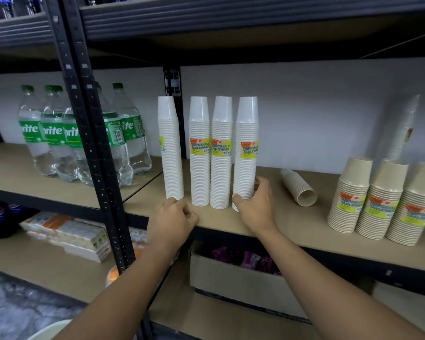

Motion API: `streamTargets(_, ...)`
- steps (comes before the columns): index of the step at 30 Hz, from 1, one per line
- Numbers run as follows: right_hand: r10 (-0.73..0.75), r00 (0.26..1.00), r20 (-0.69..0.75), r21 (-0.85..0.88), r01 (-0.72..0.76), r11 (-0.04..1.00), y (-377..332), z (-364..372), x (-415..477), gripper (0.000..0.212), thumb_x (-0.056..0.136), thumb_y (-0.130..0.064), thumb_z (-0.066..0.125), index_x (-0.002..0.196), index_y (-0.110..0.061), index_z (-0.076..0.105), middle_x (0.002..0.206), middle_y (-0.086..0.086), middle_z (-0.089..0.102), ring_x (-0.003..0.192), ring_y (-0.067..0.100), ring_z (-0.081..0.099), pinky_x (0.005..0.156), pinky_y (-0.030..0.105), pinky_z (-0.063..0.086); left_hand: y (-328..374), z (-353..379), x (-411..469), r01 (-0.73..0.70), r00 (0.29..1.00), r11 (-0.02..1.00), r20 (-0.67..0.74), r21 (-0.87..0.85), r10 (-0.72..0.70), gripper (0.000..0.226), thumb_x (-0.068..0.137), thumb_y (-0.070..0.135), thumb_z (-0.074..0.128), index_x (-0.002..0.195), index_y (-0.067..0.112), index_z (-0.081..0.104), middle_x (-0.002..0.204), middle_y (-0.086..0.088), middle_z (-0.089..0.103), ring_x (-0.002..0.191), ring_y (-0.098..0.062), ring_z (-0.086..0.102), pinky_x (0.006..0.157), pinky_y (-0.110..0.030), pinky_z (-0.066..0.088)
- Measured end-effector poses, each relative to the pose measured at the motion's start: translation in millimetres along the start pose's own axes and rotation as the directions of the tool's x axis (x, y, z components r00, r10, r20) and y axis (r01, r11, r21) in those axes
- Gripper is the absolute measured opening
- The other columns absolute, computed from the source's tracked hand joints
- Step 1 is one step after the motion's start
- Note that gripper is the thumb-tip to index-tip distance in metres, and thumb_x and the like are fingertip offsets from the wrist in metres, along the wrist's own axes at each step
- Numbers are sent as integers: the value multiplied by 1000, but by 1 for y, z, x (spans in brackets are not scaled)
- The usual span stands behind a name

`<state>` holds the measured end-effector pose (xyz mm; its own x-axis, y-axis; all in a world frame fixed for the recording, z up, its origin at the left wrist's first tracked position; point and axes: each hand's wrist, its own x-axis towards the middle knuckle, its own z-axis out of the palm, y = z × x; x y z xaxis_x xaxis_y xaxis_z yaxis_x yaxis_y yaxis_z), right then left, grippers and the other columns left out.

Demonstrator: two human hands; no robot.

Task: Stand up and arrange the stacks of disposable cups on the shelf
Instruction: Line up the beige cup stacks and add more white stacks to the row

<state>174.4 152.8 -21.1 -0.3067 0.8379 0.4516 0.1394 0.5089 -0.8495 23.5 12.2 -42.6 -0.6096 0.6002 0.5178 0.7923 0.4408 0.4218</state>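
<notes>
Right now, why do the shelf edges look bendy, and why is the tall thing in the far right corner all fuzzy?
In the head view, the wide-angle lens bows the shelf and its dark posts near the edges; the leaning wrapped stack at far right is blurred, while the four white cup stacks in the middle are sharp; the underside of the upper shelf sits in deep shadow.

Shop stockroom: metal shelving (88,133), Sprite bottles (52,133), packaged cup stacks (221,153).
</notes>
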Motion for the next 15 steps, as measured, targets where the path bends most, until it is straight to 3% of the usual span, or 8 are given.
streamTargets(5, 4, 1000, 6, -13, -4, 1000, 3, 1, 1, 64, 75, -23, 77, 130, -15, 48, 115, -9, 47, 111, 14, 53, 90, 31, 44, 1, 0, 0, 7, 1000, 1000, 5, -4, -7, 18, 82, 37, 62, 77, 19, 63, 86, 4, 58, 86, -21, 51, 70, -37, 48)
streamTargets(9, 18, 999, 51, -8, -18, 1000, 1, -2, 1, 63, 77, -20, 76, 132, -14, 46, 116, -9, 49, 102, 9, 50, 83, 26, 39, 1, 0, -1, 7, 1000, 1000, 8, -3, -7, 18, 82, 37, 62, 77, 20, 63, 86, 4, 58, 86, -21, 51, 71, -38, 48)
streamTargets(15, 14, 999, 47, -11, -13, 1000, 5, 1, 2, 63, 78, -22, 78, 132, -15, 46, 119, -7, 51, 105, 8, 50, 85, 25, 39, 1, 0, -1, 6, 1000, 1000, 6, -8, -6, 17, 82, 36, 62, 77, 20, 63, 85, 4, 58, 87, -21, 51, 72, -38, 48)
